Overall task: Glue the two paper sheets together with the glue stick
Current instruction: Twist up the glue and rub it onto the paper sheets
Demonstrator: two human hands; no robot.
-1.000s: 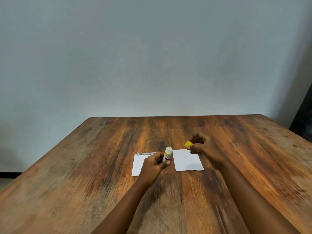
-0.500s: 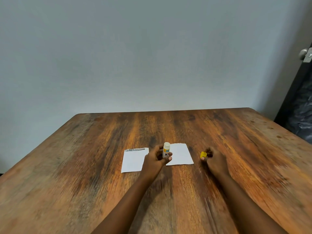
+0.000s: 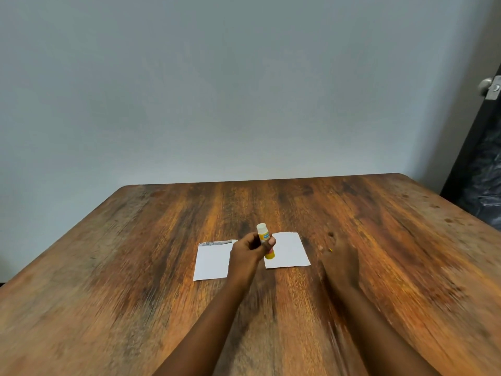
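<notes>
Two white paper sheets lie flat side by side on the wooden table (image 3: 135,280): the left sheet (image 3: 212,260) and the right sheet (image 3: 288,249). My left hand (image 3: 248,252) holds the uncapped glue stick (image 3: 264,238) upright between them, its white tip up and yellow body down. My right hand (image 3: 340,253) rests low on the table to the right of the right sheet, blurred. A sliver of the yellow cap (image 3: 330,250) shows at its fingers; the rest of the cap is hidden by the hand.
A grey wall stands behind the table's far edge. At the right edge a dark door with a metal knob (image 3: 488,86) is in view. Bare wood surrounds the sheets on all sides.
My right hand has carried the yellow cap from above the right sheet down to the table on that sheet's right. The left hand kept the glue stick upright.
</notes>
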